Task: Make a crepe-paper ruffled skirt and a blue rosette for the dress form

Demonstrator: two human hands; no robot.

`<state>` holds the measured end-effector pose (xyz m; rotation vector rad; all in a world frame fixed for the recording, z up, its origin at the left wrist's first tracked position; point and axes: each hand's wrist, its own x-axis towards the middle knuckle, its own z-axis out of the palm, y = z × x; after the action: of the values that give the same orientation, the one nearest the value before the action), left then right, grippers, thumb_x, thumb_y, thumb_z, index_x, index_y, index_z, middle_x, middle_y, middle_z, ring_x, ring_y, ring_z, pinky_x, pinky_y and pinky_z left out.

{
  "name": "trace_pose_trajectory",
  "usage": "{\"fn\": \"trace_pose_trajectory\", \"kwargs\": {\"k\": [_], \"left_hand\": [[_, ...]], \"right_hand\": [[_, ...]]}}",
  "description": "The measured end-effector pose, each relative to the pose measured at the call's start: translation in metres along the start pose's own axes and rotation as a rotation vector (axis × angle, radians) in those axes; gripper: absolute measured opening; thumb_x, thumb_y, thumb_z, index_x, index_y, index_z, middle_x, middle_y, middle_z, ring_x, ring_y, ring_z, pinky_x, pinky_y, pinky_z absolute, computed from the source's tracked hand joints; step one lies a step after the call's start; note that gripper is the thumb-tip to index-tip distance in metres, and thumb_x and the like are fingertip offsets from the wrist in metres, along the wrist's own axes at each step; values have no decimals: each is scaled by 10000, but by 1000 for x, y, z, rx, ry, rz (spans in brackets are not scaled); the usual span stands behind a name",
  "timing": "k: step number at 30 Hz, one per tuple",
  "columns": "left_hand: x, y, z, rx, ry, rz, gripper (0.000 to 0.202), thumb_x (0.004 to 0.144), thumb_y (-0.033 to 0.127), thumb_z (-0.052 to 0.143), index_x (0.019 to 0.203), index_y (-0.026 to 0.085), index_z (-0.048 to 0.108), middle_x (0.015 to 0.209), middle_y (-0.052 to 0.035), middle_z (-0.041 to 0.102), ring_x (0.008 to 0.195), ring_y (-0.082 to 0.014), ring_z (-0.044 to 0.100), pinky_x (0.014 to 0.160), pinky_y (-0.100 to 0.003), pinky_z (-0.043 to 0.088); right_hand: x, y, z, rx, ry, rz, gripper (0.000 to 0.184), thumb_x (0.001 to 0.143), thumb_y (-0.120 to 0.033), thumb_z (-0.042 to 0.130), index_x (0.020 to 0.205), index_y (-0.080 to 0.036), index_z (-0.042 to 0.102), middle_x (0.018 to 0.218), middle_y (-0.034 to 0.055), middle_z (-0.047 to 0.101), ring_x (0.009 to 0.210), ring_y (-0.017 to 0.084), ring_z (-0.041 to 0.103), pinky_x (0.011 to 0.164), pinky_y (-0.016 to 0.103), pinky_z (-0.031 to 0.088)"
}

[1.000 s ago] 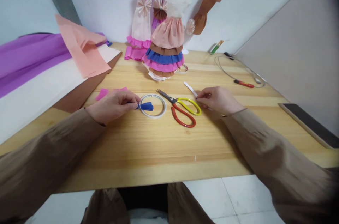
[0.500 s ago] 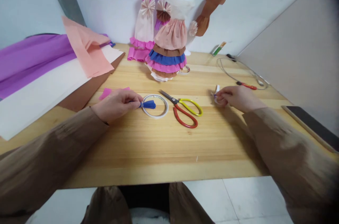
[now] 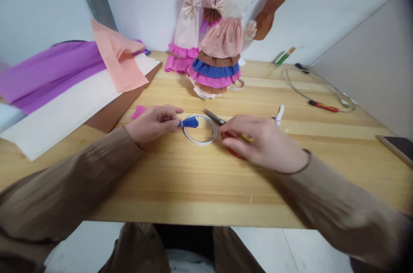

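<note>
My left hand [image 3: 151, 123] pinches a small blue gathered paper piece [image 3: 189, 123], holding it over the rim of a white tape ring [image 3: 199, 130] on the wooden table [image 3: 200, 178]. My right hand [image 3: 258, 140] lies over the red and yellow handles of the scissors [image 3: 215, 118], fingers curled around them; the blades point toward the far left. A small white strip [image 3: 280, 114] stands on the table just beyond my right hand.
Paper dresses [image 3: 219, 36] stand against the back wall. Purple, white, brown and peach paper sheets [image 3: 74, 84] lie at the left. A pink scrap [image 3: 138, 111] is near my left hand. A cable with a red tool [image 3: 323, 106] and a phone [image 3: 398, 147] are at the right.
My right hand let go of the white strip at the right and moved left onto the scissors' handles. My left hand kept holding the blue piece. The view shifted slightly.
</note>
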<state>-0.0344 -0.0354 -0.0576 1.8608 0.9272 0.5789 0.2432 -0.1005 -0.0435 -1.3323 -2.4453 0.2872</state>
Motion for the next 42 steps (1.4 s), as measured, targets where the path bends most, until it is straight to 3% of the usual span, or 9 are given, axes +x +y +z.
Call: {"fn": "trace_pose_trajectory", "kwargs": {"k": [6,10,14,19,24,28,31,36,42], "left_hand": [[0,-3,2,-329,20,-169,335,738,409,775,779,111,628,1305,-159,610,886,-183,705,890,-422,586],[3,-1,-2,-347,43,-302,232,785,305,751,816,124,610,930,-104,738,752,-161,724,718,-306,615],[7,-2,-14,-179,119,-330,164,841,215,663,727,133,579,603,-26,690,494,-91,634,490,-170,518],[6,-1,-15,-114,173,-143,167,868,200,569,723,124,598,544,-10,654,468,-84,600,475,-163,480],[-6,9,7,165,163,258,170,879,234,548,779,125,633,586,-4,647,516,-85,589,512,-173,443],[-14,12,22,448,230,506,187,917,215,520,794,141,641,605,11,640,506,-75,533,501,-179,379],[-17,9,28,565,285,645,169,929,200,521,833,140,647,641,3,660,517,-86,541,511,-202,374],[-19,9,34,595,332,697,150,931,199,545,892,123,668,697,-24,700,547,-103,580,522,-217,398],[-19,10,33,329,208,554,227,890,269,636,1042,104,672,767,-42,734,570,-89,611,545,-178,476]], "right_hand": [[23,-26,39,-222,-105,-175,163,919,-208,548,953,-196,707,951,68,721,843,201,672,638,295,460],[22,-15,34,-186,-125,-226,196,931,-185,528,819,-202,688,856,47,691,770,171,645,639,284,454],[16,-9,24,-135,-159,-270,256,935,-146,492,785,-196,694,806,53,671,744,163,638,653,277,479],[10,-5,17,4,-67,-291,209,886,-164,549,987,-193,730,982,93,732,834,197,685,729,318,547],[12,-18,16,334,233,16,326,894,-311,593,1181,-181,676,981,102,737,602,149,618,564,305,522],[16,-38,22,568,252,103,548,807,-381,689,1305,-183,578,1161,135,701,792,202,676,622,332,552],[18,-50,30,596,275,147,490,779,-356,707,1224,-171,620,1046,105,735,751,183,672,606,311,539],[20,-55,39,604,338,177,103,799,-246,638,852,-182,698,776,23,725,628,133,620,571,273,495],[20,-54,38,573,381,156,59,784,-213,627,786,-185,679,750,16,710,670,146,633,602,282,492]]}}
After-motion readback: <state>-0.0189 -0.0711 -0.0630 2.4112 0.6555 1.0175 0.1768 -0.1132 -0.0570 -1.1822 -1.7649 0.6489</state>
